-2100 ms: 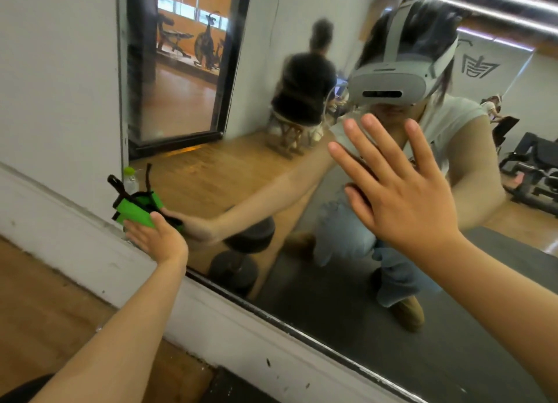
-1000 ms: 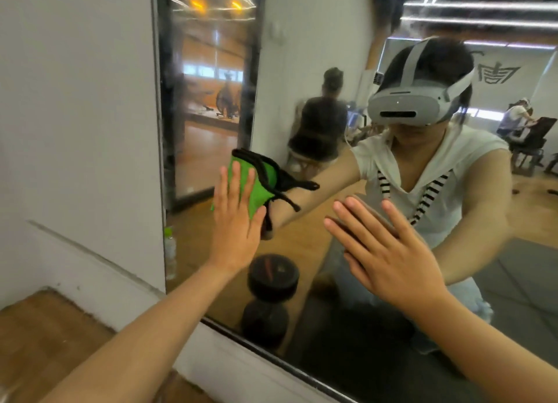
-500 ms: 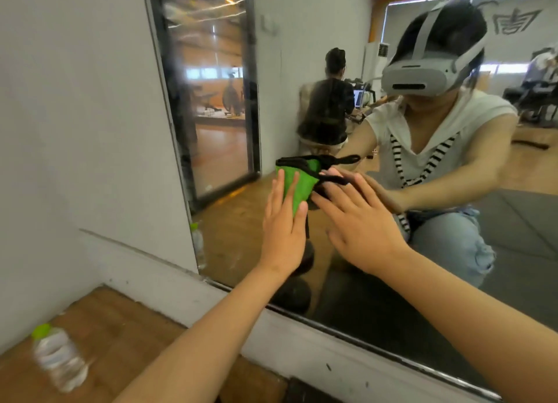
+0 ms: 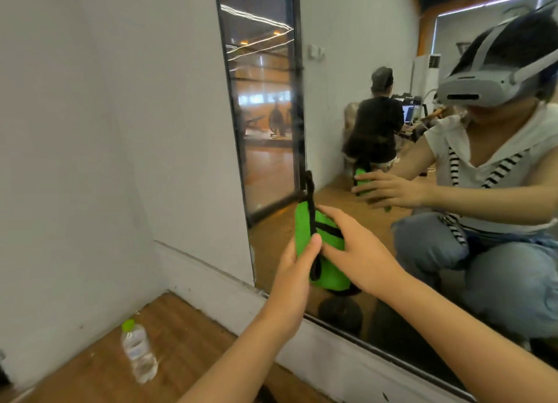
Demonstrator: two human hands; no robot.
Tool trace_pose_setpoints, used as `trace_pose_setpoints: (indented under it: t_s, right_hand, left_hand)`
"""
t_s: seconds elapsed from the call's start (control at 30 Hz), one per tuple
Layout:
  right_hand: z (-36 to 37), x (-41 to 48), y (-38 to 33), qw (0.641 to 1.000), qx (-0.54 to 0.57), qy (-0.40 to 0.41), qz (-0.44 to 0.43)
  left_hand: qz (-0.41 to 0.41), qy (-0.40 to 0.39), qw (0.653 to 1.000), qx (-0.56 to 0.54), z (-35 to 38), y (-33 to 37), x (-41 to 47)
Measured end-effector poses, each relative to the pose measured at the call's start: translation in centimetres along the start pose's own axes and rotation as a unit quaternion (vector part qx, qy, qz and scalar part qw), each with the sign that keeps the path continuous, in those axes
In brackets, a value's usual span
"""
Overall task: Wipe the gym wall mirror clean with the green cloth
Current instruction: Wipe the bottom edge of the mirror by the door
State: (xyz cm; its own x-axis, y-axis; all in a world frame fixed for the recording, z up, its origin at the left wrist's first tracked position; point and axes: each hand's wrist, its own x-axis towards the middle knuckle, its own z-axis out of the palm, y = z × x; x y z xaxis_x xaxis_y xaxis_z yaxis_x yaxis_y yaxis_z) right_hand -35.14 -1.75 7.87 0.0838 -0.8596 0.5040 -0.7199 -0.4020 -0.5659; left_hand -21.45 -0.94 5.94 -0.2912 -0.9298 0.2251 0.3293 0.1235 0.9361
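Observation:
The green cloth [image 4: 303, 225], edged with black straps, is held in front of the wall mirror [image 4: 332, 106], near its lower left corner. My left hand [image 4: 297, 271] grips the cloth's left edge, with the thumb across its front. My right hand [image 4: 357, 251] holds its right side, fingers over the top and thumb on the front. The cloth looks to be off the glass. Both hands and the cloth also appear reflected in the mirror.
A clear plastic bottle [image 4: 139, 354] with a green cap stands on the wooden floor at the lower left. A white baseboard [image 4: 332, 363] runs under the mirror. A white wall [image 4: 105, 131] meets the mirror's left edge. A dark dumbbell [image 4: 341, 313] shows in the reflection.
My left hand moved from pressing the cloth flat on the glass to gripping it off the mirror. My right hand left the glass and took hold of the cloth too. The view swung left.

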Motion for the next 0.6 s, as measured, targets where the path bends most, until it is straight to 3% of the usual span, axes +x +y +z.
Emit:
trace_pose_setpoints:
  t_s: [0.13,0.27,0.4,0.6]
  right_hand:
    - [2.8,1.0,-2.5,0.996,0.082,-0.022,0.003]
    - [5.8,2.0,-4.4,0.985,0.164,-0.023,0.037]
    - [8.4,2.3,-3.8,0.957,0.266,-0.025,0.114]
    - [10.6,1.1,-2.6,0.95,0.274,-0.058,0.138]
  left_hand:
    - [-0.008,0.021,1.0,-0.013,-3.7,1.1,-1.2]
    - [-0.033,0.077,0.984,-0.16,-7.2,2.1,-2.4]
    - [-0.064,0.143,0.964,-0.214,-9.5,1.4,-3.3]
    - [-0.076,0.178,0.94,-0.281,-11.4,0.1,-4.0]
